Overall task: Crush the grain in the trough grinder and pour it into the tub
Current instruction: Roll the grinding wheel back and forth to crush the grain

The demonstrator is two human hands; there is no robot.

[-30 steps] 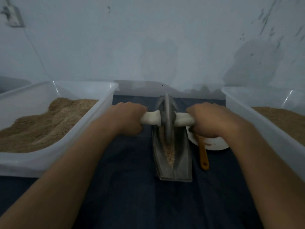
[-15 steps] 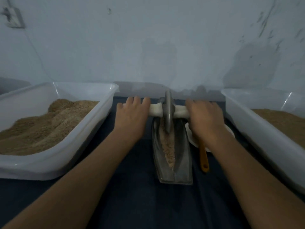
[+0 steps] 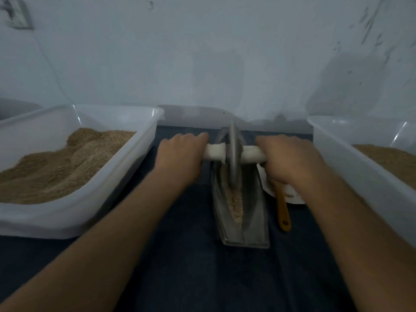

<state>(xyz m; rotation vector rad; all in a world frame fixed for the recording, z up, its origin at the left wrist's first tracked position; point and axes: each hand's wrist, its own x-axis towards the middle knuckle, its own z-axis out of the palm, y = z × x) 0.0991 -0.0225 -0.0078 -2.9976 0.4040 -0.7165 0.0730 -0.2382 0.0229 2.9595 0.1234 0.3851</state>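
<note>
Grain (image 3: 234, 203) lies in a thin line along the bottom of the trough (image 3: 242, 212), a narrow metal boat standing lengthwise at the middle of the bench (image 3: 191, 266), which is covered in dark cloth. A grey wheel (image 3: 234, 158) stands upright in the trough's far half, its rim down in the grain. A pale axle (image 3: 216, 152) runs through the wheel from side to side. The left hand (image 3: 180, 154) is curled over the axle's left end, knuckles up. The right hand (image 3: 286, 156) grips the right end in the same way, fingers wrapped under.

A white tub (image 3: 78, 212) heaped with brown meal sits along the bench's left edge. A second tub (image 3: 360, 167), also holding meal, sits along the right edge. Between the trough and the right tub lies a white plate (image 3: 292, 197), partly hidden under the right wrist, with an orange-handled tool (image 3: 282, 210) resting on it, handle pointing toward the near edge. A pale wall (image 3: 202, 52) rises behind the bench.
</note>
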